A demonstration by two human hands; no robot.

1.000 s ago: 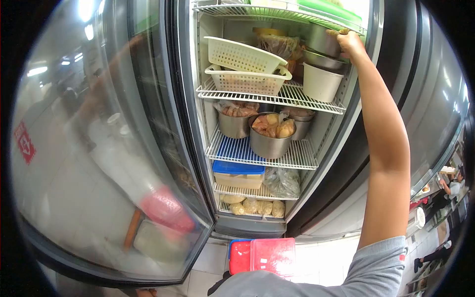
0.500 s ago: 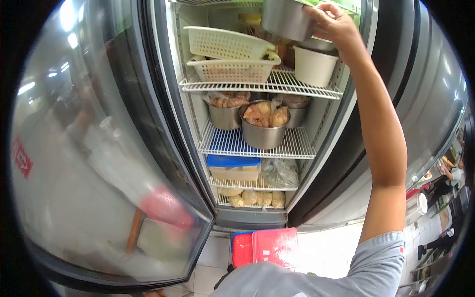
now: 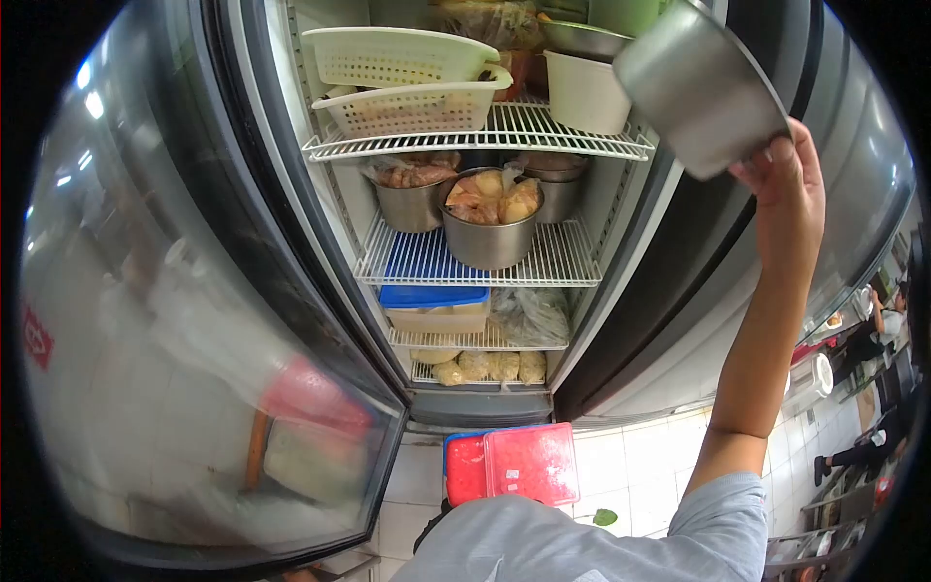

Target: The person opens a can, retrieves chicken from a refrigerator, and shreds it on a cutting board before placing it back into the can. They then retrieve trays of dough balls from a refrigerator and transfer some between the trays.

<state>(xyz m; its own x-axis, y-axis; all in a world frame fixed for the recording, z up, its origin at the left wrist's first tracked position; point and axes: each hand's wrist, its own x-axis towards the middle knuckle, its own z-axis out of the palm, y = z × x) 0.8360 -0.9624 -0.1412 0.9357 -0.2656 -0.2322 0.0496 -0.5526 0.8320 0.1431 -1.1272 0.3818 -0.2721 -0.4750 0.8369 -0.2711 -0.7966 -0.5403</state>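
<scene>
My right hand (image 3: 784, 179) is raised at the upper right, its fingers pinching the rim of a round stainless-steel pot (image 3: 703, 92). The pot is tilted, in front of the fridge's right edge, and its inside is hidden from me. Left of it on the upper shelf stands a white tub (image 3: 587, 92) with a metal bowl (image 3: 584, 41) on top. Two perforated plastic baskets (image 3: 407, 109), one stacked in the other, share that shelf (image 3: 524, 141). My left hand is out of view.
The glass fridge door (image 3: 194, 339) stands open on the left. Lower shelves carry steel pots of bagged food (image 3: 490, 242), a blue-lidded box (image 3: 436, 315) and plastic bags (image 3: 529, 315). Red-lidded containers (image 3: 529, 466) sit on the floor near a green leaf (image 3: 604, 517). A person (image 3: 878, 325) is far right.
My right hand has brought the steel pot out of the fridge's upper part, moving right and down, and the pot is now tilted. The view has shifted slightly.
</scene>
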